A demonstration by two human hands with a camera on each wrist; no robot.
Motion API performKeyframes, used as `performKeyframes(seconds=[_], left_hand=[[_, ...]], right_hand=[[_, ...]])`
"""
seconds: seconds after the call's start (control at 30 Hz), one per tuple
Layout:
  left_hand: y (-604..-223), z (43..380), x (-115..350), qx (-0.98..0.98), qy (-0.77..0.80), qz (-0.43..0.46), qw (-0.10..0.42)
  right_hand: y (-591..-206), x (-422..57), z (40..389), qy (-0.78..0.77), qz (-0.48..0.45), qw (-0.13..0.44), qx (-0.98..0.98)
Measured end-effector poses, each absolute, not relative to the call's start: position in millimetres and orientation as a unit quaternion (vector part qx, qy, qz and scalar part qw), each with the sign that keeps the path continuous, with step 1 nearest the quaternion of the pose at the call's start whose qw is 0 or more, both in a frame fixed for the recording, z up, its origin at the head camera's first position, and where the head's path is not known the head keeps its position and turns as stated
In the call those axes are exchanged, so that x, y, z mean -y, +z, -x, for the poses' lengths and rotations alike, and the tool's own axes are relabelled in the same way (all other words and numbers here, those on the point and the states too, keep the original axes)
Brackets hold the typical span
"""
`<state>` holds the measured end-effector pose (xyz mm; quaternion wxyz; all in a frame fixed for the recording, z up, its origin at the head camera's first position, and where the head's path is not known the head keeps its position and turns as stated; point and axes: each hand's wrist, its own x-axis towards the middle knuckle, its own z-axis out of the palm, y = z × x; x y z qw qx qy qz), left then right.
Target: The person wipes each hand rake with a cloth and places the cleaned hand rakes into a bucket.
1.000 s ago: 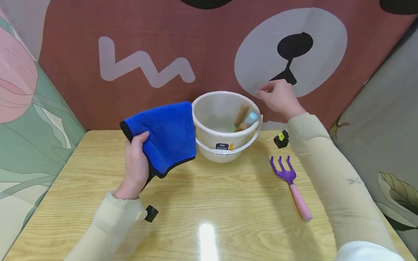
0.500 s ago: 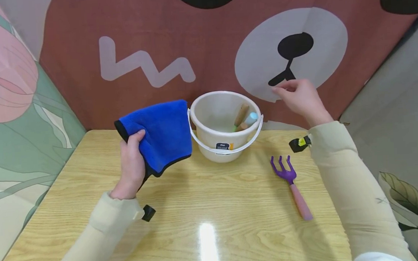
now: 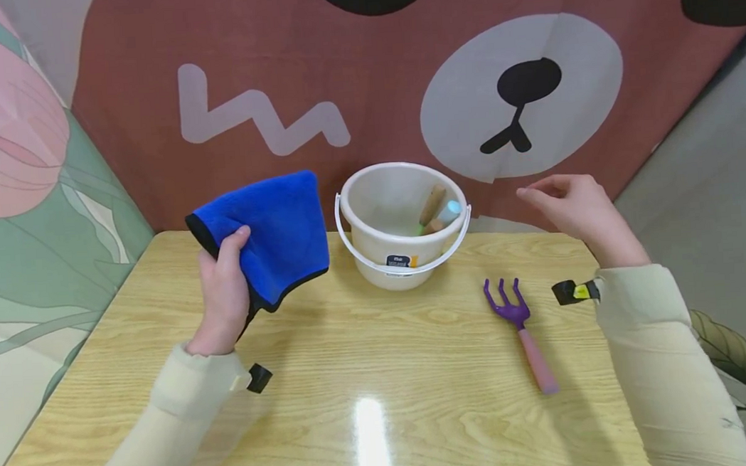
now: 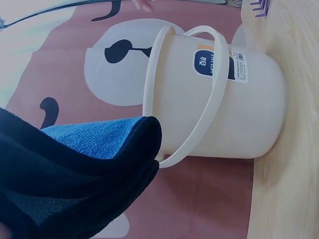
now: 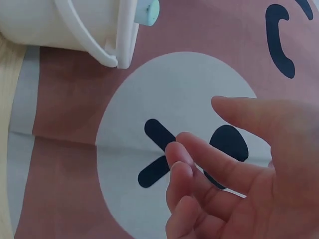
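My left hand (image 3: 225, 292) grips a folded blue cloth (image 3: 277, 232) with black edging, thumb on top, held above the table left of the bucket. In the left wrist view the cloth (image 4: 94, 139) shows its layered black borders. A white bucket (image 3: 384, 257) stands at the back of the table, its handle lowered to the front. Inside lean a brown handle (image 3: 432, 204) and a light-blue tipped one (image 3: 452, 210). My right hand (image 3: 579, 206) hovers right of the bucket with nothing in it; the right wrist view shows its loosely bent fingers (image 5: 214, 162), thumb apart.
A purple hand fork (image 3: 512, 313) with a pink handle lies on the wooden table (image 3: 406, 359), right of centre. Behind the table hangs a reddish-brown cloth backdrop (image 3: 376, 69) with a bear face. Patterned fabric hangs at both sides.
My right hand has moved right and down, away from the bucket. The left hand has drifted left with the blue cloth, baring the bucket's left side. The hand fork has stayed put.
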<state>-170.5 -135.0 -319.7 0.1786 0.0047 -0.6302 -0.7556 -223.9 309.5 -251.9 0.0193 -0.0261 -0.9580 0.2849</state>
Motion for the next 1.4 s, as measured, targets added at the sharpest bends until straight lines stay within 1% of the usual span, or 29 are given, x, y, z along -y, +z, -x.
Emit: performKeyframes(seconds=[0.1,0.27,0.43,0.67,0.87,1.0,1.2,1.4], left_hand=[[-319.8,170.7,135.9,0.628,-0.757,-0.009,0.179],[-319.8,169.5,136.7,0.628,-0.758,-0.006,0.176],[-320.1,167.3,136.4,0.635,-0.754,-0.004,0.17],[-321.4,169.0,136.1,0.629,-0.754,-0.005,0.19],[-321.0,167.6,136.3,0.632,-0.752,0.003,0.185],[-320.2,166.7,135.4,0.634,-0.753,-0.001,0.176],[-320.4,166.0,134.1,0.636,-0.752,-0.005,0.172],[-320.5,166.2,133.6,0.638,-0.751,-0.003,0.171]], right_hand=[[-256.6,-315.6,213.9,0.27,0.023,0.008,0.963],[-265.9,-324.4,202.4,0.235,0.0,-0.03,0.971],[-279.0,-332.3,194.4,0.234,-0.015,-0.056,0.971],[-303.0,-337.9,184.9,0.246,-0.026,-0.082,0.965],[-325.8,-344.4,180.7,0.272,-0.008,-0.141,0.952],[-342.0,-347.4,178.2,0.27,0.003,-0.171,0.948],[-369.0,-349.6,173.3,0.27,0.034,-0.206,0.94],[-390.0,-348.5,165.4,0.281,0.048,-0.221,0.933]])
